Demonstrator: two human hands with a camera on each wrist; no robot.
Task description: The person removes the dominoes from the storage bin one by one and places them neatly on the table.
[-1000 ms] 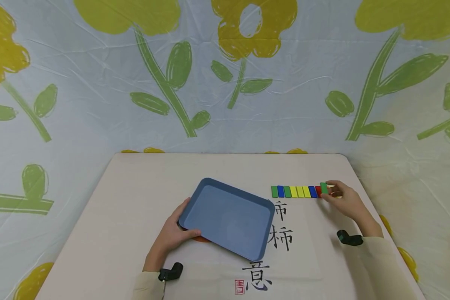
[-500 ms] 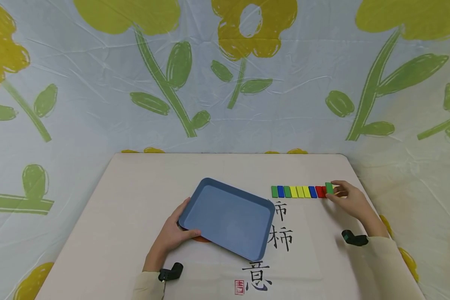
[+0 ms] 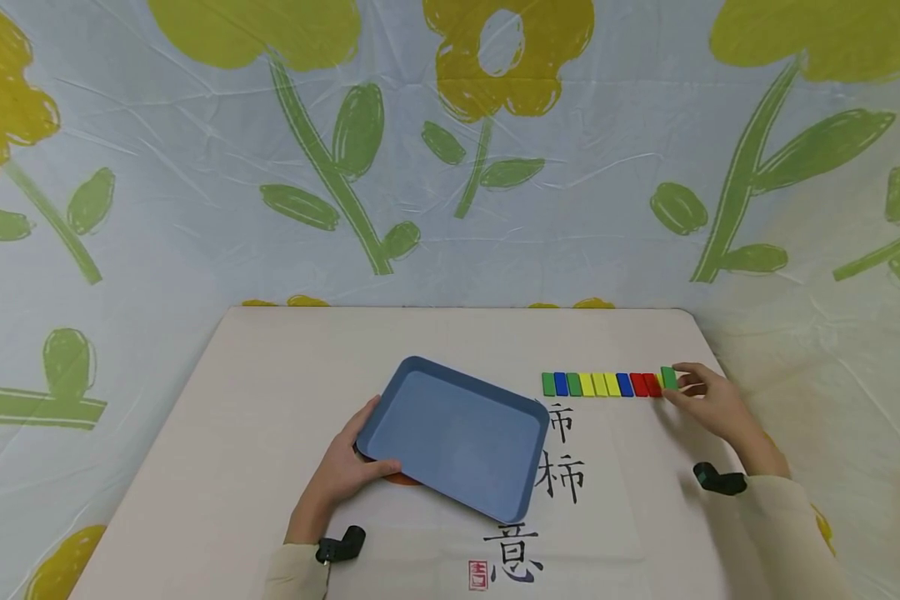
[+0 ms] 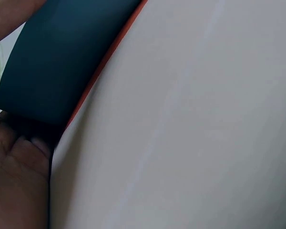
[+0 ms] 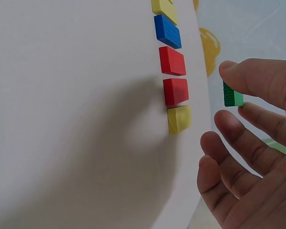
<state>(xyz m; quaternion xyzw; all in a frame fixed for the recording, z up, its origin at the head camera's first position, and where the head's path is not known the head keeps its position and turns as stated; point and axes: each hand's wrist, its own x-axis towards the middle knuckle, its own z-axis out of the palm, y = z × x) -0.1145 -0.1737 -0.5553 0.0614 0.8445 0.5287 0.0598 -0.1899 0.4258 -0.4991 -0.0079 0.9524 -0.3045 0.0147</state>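
Note:
My left hand point(image 3: 345, 462) grips the left corner of a blue rectangular tray point(image 3: 457, 442), thumb over the rim and the other fingers mostly hidden beneath it. The tray's dark side point(image 4: 52, 62) fills the upper left of the left wrist view. At the far right, my right hand point(image 3: 712, 407) pinches a small green domino block point(image 3: 669, 378) between thumb and index finger, its other fingers loosely bent. This block is raised above the right end of a straight row of coloured blocks point(image 3: 597, 384). A yellow block point(image 5: 179, 119) ends that row, beside two red ones point(image 5: 175, 91).
Beneath the tray, a white sheet with black brush characters point(image 3: 562, 477) and a red seal point(image 3: 478, 575) lies on the pale table point(image 3: 217, 467). Part of an orange-red shape point(image 3: 402, 478) shows under the tray. A flower-printed cloth point(image 3: 555, 250) hangs behind and at the sides.
My right hand has moved rightward along the row with the green block, uncovering a second red block and part of a yellow one. The left hand and tray have stayed put.

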